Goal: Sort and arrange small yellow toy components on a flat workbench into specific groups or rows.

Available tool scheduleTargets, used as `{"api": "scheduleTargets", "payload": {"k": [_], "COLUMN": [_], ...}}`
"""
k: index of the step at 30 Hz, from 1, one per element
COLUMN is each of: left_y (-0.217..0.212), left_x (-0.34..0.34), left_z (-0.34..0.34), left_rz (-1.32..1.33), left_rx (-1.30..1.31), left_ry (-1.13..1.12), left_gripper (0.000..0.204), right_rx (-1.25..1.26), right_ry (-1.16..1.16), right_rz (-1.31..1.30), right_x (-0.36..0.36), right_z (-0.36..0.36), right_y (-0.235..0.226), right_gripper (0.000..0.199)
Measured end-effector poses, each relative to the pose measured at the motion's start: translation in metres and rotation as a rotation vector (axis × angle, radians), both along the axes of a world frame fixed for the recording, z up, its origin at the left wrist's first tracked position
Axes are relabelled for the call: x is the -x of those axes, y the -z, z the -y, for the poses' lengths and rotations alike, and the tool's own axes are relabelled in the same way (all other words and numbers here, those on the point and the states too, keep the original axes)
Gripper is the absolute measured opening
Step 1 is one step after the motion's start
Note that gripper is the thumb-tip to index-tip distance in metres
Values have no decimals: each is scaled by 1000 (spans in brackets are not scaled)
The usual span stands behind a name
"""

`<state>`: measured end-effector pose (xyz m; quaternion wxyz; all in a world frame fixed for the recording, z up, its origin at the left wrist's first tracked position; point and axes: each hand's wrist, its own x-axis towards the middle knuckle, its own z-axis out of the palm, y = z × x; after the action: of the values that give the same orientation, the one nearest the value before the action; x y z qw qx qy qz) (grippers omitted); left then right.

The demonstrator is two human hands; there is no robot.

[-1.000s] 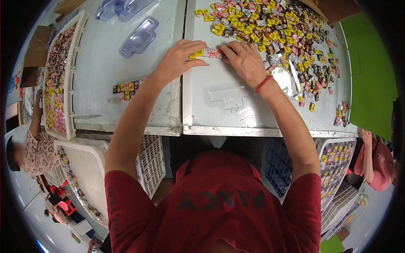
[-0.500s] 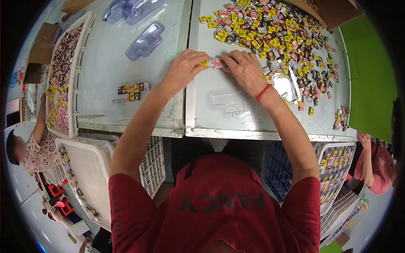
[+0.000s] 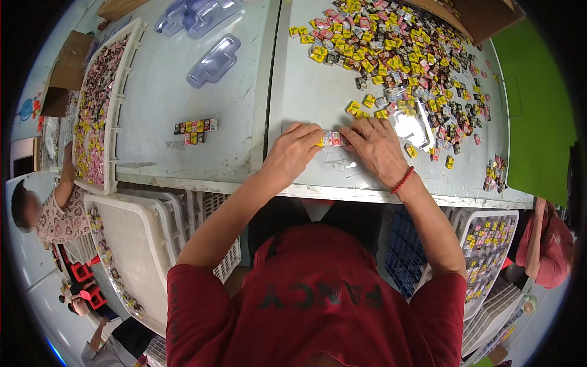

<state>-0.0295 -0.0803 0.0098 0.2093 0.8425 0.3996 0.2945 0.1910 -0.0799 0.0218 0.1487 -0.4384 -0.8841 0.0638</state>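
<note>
Between my two hands is a short row of small printed blocks (image 3: 334,139), pink, white and yellow, like wrapped candies. My left hand (image 3: 291,154) pinches its left end, and my right hand (image 3: 379,150) pinches the right end with the fingers bent. Just under the row, a clear plastic tray (image 3: 341,164) lies on the table, partly covered by the hands. Off to the left, a small stepped group of similar blocks (image 3: 197,127) sits on the table in two rows. Beyond my right hand spreads a large loose pile of blocks (image 3: 397,52), yellow, black, pink and white.
Bluish moulded plastic trays (image 3: 214,60) lie at the far left. A white crate (image 3: 116,116) full of blocks stands along the left edge. A cardboard box (image 3: 492,21) is at the back right. Stacked crates (image 3: 125,223) stand below the table. Other people work at both sides.
Both hands have come nearer with the row of blocks and now hold it over the clear tray. Several yellow blocks that the right hand had hidden now show beyond it.
</note>
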Motion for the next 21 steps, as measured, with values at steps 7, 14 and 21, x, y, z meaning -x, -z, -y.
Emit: {"api": "scheduleTargets", "payload": {"k": [7, 14, 21], "left_y": [20, 27, 31], "left_x": [-11, -13, -11], "left_z": [22, 25, 29], "left_rz": [85, 97, 42], "left_rx": [-142, -206, -219], "left_ry": [-125, -163, -121], "left_gripper": [28, 27, 26], "right_rx": [-91, -192, -178], "right_ry": [62, 243, 353], "right_rz": [-13, -233, -359], "right_x": [1, 13, 18], "right_z": [18, 32, 41], "right_y": [12, 24, 33], "right_gripper": [35, 34, 37]}}
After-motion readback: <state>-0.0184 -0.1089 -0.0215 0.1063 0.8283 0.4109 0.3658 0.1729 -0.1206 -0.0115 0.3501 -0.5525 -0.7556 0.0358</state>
